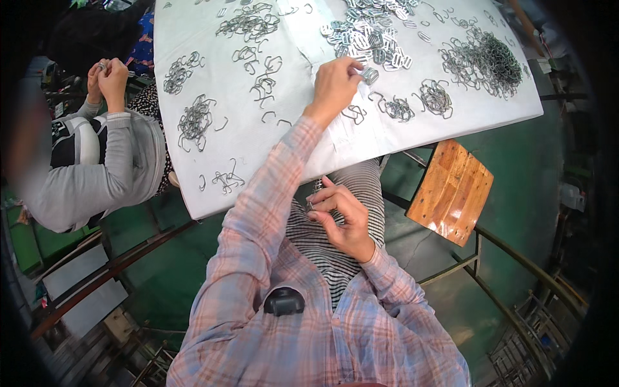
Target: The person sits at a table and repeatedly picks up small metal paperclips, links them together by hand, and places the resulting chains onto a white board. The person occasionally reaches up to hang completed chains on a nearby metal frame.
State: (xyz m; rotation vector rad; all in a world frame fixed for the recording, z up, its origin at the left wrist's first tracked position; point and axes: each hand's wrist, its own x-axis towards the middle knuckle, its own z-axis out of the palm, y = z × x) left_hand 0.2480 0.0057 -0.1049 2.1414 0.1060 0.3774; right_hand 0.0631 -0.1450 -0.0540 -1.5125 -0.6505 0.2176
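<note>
My left hand (336, 87) is stretched over the white table, its thumb and fingers closed at a few flat silver buckles (369, 75). These sit just below a heap of similar slotted buckles (374, 35). Lower down, over my striped lap at the table's edge, my right hand (345, 216) is closed, with fingers bent around small metal pieces (316, 187). A piece shows between its thumb and fingertips; the fingers hide the rest. Beside my left wrist lie a few loose bent wire hooks (354, 114).
Bent wire hooks lie in piles across the white-covered table (284, 151), the biggest pile (490, 64) at the far right. A wooden stool (451, 192) stands right of my lap. At left sits another person (122, 155) in grey, hands raised together.
</note>
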